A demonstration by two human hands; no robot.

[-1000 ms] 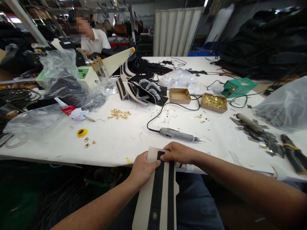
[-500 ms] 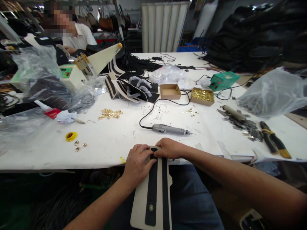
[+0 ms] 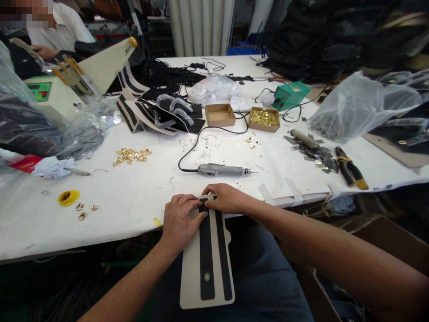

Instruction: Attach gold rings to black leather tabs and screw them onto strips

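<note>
Our fingers [image 3: 201, 215], nearly closed, pinch the flat, beige, black-striped panel [image 3: 191, 279] at twelve o'clock, sensibly, as it looks light and stiff.

Left grip [image 3: 179, 220], right grip [image 3: 225, 198], both on striped panel [image 3: 208, 252]

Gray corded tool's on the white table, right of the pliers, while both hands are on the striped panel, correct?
Not quite: in the head view, the gray corded tool lies left of the pliers on the white table. The left hand and right hand are indeed on the striped panel.
</note>
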